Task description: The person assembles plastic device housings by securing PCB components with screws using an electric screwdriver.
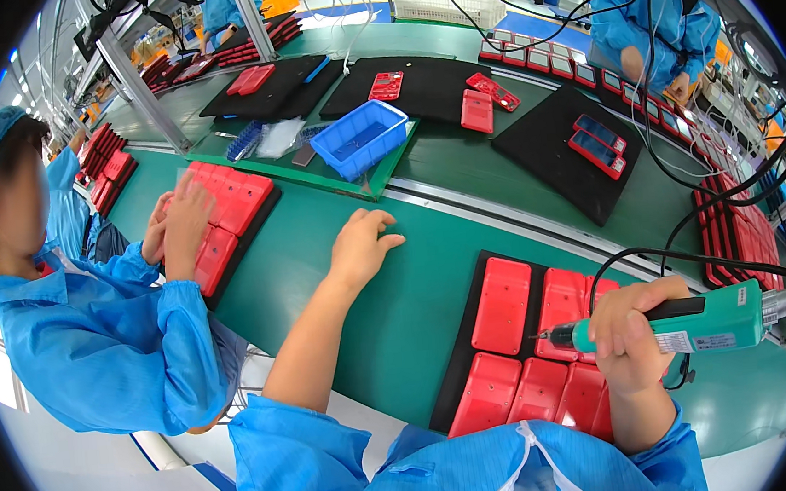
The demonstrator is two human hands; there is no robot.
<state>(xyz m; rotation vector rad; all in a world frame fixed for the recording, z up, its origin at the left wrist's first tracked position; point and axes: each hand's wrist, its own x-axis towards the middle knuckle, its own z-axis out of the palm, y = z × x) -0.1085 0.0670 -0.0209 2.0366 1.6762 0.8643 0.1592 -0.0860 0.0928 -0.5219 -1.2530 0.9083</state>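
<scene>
In my right hand [629, 336] is a green electric screwdriver [727, 319], held sideways with its bit pointing left. Its tip is over a black mat [459, 376] bearing several red plastic housings [501, 306]; whether it touches one I cannot tell. My left hand [364, 248] is over the green bench left of that mat, fingers loosely bent and thumb apart, with nothing visible in it. Nearest to it stands a blue plastic bin [362, 139] inside a green-edged tray [314, 180]. Small parts in the bin are too small to make out.
A co-worker's hands [183, 220] are over red housings [237, 202] at the left. Black cables [690, 268] hang at the right, near the screwdriver. A metal rail [502, 221] crosses the bench [363, 331]. Beyond it, black mats [551, 145] carry red housings. Another person [643, 23] works far right.
</scene>
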